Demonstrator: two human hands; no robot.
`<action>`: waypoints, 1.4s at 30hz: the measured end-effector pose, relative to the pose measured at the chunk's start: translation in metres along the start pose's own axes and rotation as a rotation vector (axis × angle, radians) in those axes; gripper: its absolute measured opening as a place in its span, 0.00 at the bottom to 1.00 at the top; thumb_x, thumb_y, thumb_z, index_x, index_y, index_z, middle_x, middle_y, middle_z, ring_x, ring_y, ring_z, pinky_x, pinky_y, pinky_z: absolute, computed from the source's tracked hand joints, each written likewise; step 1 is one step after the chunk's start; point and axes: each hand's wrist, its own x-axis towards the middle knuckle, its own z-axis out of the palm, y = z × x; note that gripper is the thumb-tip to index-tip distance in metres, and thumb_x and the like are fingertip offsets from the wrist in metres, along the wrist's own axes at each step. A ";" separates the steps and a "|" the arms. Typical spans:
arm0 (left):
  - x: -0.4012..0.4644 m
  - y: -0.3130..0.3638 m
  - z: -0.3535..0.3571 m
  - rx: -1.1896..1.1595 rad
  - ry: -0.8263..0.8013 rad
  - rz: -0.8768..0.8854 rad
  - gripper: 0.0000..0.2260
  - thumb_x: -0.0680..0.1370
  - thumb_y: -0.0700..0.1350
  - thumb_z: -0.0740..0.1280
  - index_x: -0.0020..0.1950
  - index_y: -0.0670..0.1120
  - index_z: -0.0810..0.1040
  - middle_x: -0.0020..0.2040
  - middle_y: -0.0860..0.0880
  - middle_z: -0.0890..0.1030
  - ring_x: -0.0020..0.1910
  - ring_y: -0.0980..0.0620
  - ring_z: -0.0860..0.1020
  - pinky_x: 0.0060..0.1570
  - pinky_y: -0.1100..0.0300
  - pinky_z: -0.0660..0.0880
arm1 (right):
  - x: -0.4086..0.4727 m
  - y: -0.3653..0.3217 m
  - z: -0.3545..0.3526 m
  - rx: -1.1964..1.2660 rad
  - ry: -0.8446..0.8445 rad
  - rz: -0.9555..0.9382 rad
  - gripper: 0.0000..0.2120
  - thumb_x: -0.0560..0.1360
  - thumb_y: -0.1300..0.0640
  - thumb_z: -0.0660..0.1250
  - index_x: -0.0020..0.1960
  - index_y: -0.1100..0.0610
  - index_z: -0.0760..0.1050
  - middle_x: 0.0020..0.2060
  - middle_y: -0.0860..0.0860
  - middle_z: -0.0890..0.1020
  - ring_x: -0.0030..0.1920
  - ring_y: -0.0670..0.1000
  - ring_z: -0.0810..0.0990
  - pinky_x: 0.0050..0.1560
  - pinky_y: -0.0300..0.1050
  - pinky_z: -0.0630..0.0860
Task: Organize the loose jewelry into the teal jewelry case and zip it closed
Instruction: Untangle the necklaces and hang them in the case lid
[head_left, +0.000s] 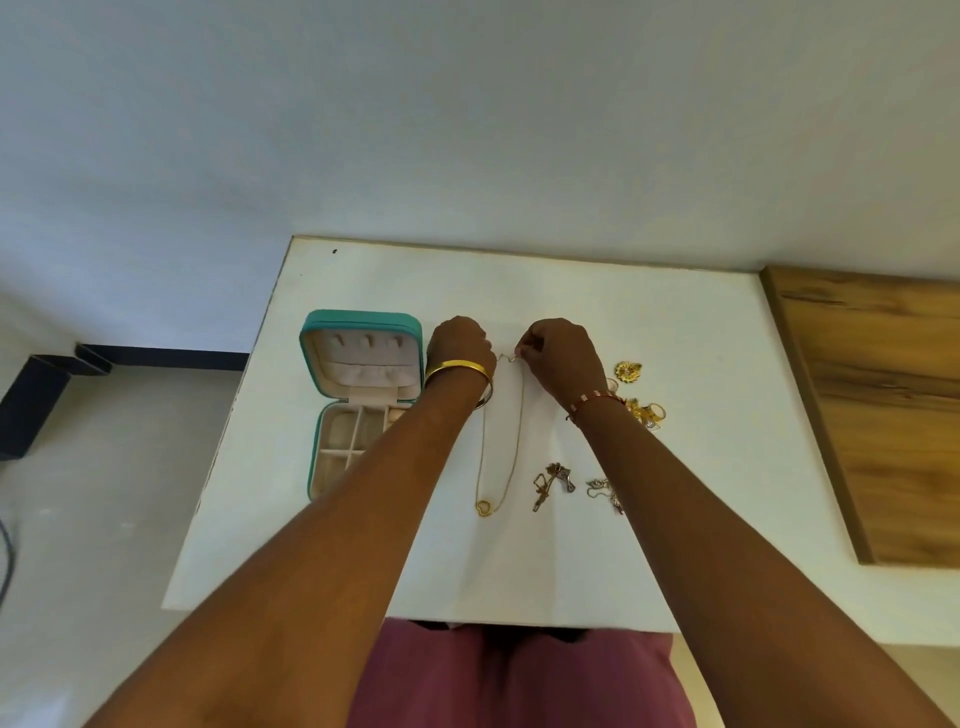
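Right now the gold chain necklace (501, 441) lies stretched toward me on the white table (675, 338), its heart pendant (484, 507) at the near end and its clasp end up between my hands. My right hand (558, 358) pinches that clasp end with curled fingertips. My left hand (460, 348) is curled close beside it; I cannot tell whether it grips the other chain end or nothing.

To do this well, I judge I should lift slowly so the chain hangs free without knotting, then lower it pendant first into the teal jewelry case (358, 405), which stands open just left of my left wrist. More loose pieces wait near my right wrist: a gold flower brooch (628, 372) and small tangled charms (556, 480).
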 end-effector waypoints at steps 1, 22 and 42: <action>-0.003 0.000 -0.001 -0.009 0.009 0.011 0.13 0.77 0.38 0.62 0.60 0.36 0.74 0.60 0.38 0.77 0.60 0.42 0.74 0.60 0.56 0.70 | -0.002 0.000 -0.002 0.018 0.020 -0.008 0.09 0.75 0.62 0.63 0.49 0.64 0.79 0.48 0.59 0.83 0.50 0.56 0.79 0.51 0.45 0.73; -0.135 -0.024 0.037 -0.395 0.019 0.101 0.12 0.77 0.36 0.59 0.57 0.42 0.79 0.57 0.43 0.80 0.57 0.47 0.77 0.58 0.64 0.69 | -0.145 0.022 0.006 -0.213 0.036 0.103 0.11 0.78 0.58 0.58 0.57 0.60 0.75 0.53 0.56 0.75 0.57 0.55 0.72 0.42 0.45 0.69; -0.192 0.021 -0.028 -0.377 0.032 0.282 0.11 0.78 0.39 0.60 0.54 0.41 0.80 0.50 0.39 0.82 0.50 0.41 0.79 0.51 0.58 0.72 | -0.181 -0.051 -0.101 0.491 0.157 -0.047 0.05 0.73 0.68 0.65 0.45 0.65 0.79 0.29 0.45 0.76 0.27 0.34 0.75 0.30 0.24 0.68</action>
